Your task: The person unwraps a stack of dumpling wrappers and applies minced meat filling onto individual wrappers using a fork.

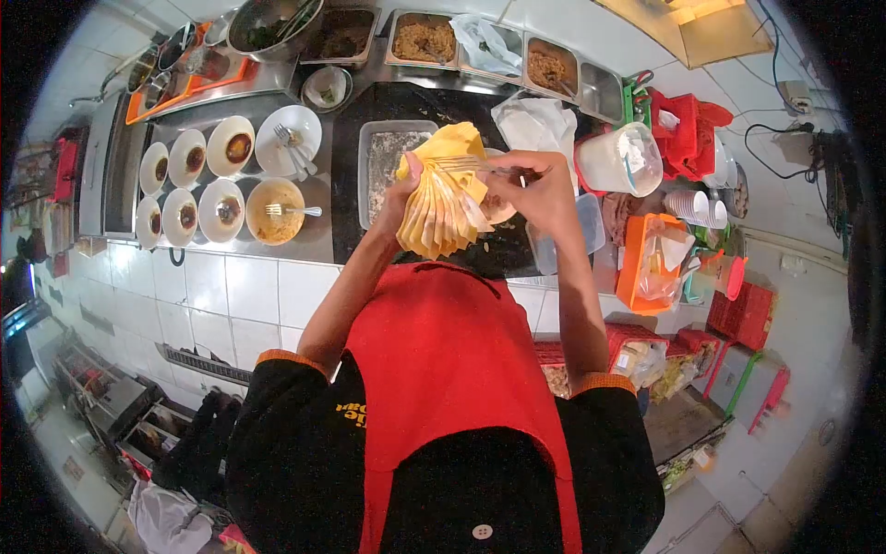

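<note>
Looking down past a bright red cloth apron (452, 369) and black short sleeves trimmed in orange, onto a crowded kitchen surface (321, 198), part shiny steel and part black.

Clamped in the left grip (402, 201), held over the black part: a fan-shaped stack of thin yellow sheets (434, 208), pleat-like edges spread toward the bottom and right, streaked with white. Pinched between the fingertips of the right grip (543, 192): a slim silver metal fork (489, 169), tines pointing left across the upper part of the yellow stack. Touching it or just in front of it, cannot tell which.

Partly hidden behind the yellow stack and the right grip: a pale round dish (506, 216) with light brown contents. Behind the stack and to its left: a clear rectangular plastic container (363, 185), pale residue inside.

Farther left, in two rows: six white round bowls (242, 125) with dark sauce. Beside them, a white round plate (303, 118) with metal cutlery, above an orange-brown round bowl (256, 196) with another fork across it.

Along the far edge: rectangular steel trays (394, 46), some with brown food. To the right: a translucent white tub (595, 157) and an orange plastic bin (632, 277).
</note>
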`<state>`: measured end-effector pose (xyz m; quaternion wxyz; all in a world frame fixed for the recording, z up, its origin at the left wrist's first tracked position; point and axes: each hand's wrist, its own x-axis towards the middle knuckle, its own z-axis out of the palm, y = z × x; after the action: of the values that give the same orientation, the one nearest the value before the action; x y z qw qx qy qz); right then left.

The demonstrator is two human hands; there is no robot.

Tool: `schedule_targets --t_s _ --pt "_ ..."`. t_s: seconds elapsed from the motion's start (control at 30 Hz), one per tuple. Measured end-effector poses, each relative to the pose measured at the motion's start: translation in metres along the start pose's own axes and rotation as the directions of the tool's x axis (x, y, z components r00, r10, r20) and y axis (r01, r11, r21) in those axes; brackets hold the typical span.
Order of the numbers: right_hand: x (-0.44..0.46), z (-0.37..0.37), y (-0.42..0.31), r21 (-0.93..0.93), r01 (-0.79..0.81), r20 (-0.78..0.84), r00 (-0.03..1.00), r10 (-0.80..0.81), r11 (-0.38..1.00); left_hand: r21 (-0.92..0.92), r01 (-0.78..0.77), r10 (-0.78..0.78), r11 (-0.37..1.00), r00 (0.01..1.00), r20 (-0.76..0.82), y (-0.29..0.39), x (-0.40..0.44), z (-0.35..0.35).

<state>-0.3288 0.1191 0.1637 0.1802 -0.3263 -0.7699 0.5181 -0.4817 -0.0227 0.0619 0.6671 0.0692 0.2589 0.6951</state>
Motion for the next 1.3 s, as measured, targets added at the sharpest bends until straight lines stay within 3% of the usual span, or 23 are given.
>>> schedule_targets --t_s 0.2,0.27,0.37,0.4,0.47,0.5,0.6,0.63,0.73,0.87,0.93,0.97,1.0,1.03,1.07,1.1,1.13,1.17,1.2,1.27,1.3 --pt "0.005 -0.009 -0.01 -0.018 -0.004 0.025 1.0 0.005 1.0 0.006 -0.002 0.002 1.0 0.999 0.04 -0.002 -0.002 -0.005" --pt "0.009 -0.006 -0.006 -0.096 0.116 -0.092 0.988 -0.125 0.989 0.012 0.01 -0.011 1.0 1.0 0.029 -0.001 -0.005 -0.002" --pt "0.001 -0.005 -0.013 -0.113 0.137 -0.24 0.957 -0.161 0.984 -0.053 0.03 -0.031 0.998 0.999 -0.012 0.002 -0.008 0.006" --pt "-0.004 0.0 -0.009 -0.112 0.144 -0.233 0.958 -0.167 0.983 -0.125 0.037 -0.042 0.991 0.998 -0.042 0.003 -0.009 0.007" --pt "-0.017 0.01 0.005 0.177 0.019 -0.101 0.995 -0.001 0.984 -0.098 0.042 -0.048 0.994 0.997 -0.062 0.005 -0.008 0.004" --pt "-0.017 0.011 0.001 -0.023 0.062 -0.064 0.996 -0.063 0.998 -0.072 0.062 -0.068 0.995 0.995 -0.079 0.005 -0.009 0.004" --pt "-0.014 0.019 0.017 0.14 -0.002 -0.085 0.996 0.015 0.99 -0.013 0.069 -0.069 0.998 0.998 -0.012 0.007 -0.008 0.008" --pt "-0.014 0.011 0.014 -0.034 0.006 -0.027 1.0 -0.007 0.999 -0.013 0.075 -0.075 0.997 0.997 -0.011 0.005 -0.006 0.004" --pt "-0.01 0.006 0.025 0.097 -0.004 0.061 0.998 -0.002 0.995 -0.057 0.074 -0.073 0.996 0.997 0.03 0.002 -0.004 -0.001" --pt "-0.016 0.01 0.017 0.151 -0.103 0.089 0.992 0.09 0.983 0.003 0.002 -0.002 1.0 0.999 -0.041 0.005 -0.001 0.01" --pt "-0.027 0.024 0.001 0.035 0.236 -0.139 0.963 -0.229 0.971 0.002 -0.026 0.026 1.0 0.999 -0.047 0.005 0.004 0.003" --pt "-0.036 0.017 -0.014 -0.093 0.177 0.059 0.983 -0.172 0.98 -0.089 -0.055 0.052 0.994 0.998 -0.032 0.002 0.011 -0.012" --pt "-0.039 0.01 -0.025 -0.091 0.173 0.058 0.984 -0.169 0.981 -0.18 -0.081 0.079 0.98 0.997 -0.02 0.0 0.015 -0.02" --pt "-0.042 0.004 -0.033 -0.001 0.129 0.189 0.974 -0.126 0.992 -0.456 -0.012 0.141 0.89 0.958 0.25 0.0 0.015 -0.016" --pt "-0.046 -0.002 -0.035 0.082 0.068 0.323 0.942 -0.091 0.994 -0.459 -0.009 0.136 0.888 0.96 0.243 0.0 0.015 -0.02" --pt "-0.046 -0.017 -0.022 0.174 0.098 0.331 0.931 -0.152 0.98 -0.493 -0.025 0.135 0.87 0.973 0.188 0.002 0.016 -0.028" --pt "-0.045 -0.027 -0.01 0.283 0.117 0.232 0.955 -0.186 0.952 -0.525 -0.044 0.133 0.85 0.982 0.132 0.005 0.018 -0.037" --pt "-0.047 -0.043 0.009 0.278 0.016 0.205 0.976 -0.076 0.96 -0.544 -0.058 0.095 0.837 0.995 0.042 0.009 0.019 -0.048" --pt "-0.047 -0.058 0.033 0.276 -0.079 0.172 0.985 0.031 0.958 -0.594 -0.021 0.144 0.804 0.976 0.161 0.013 0.016 -0.055" --pt "-0.041 -0.065 0.111 -0.08 -0.062 0.12 0.99 0.071 0.995 -0.589 -0.052 0.156 0.806 0.98 0.127 0.022 0.008 -0.062" --pt "-0.047 -0.056 0.145 -0.376 -0.155 0.047 0.981 0.186 0.914 -0.571 -0.081 0.156 0.817 0.984 0.082 0.026 0.005 -0.064"
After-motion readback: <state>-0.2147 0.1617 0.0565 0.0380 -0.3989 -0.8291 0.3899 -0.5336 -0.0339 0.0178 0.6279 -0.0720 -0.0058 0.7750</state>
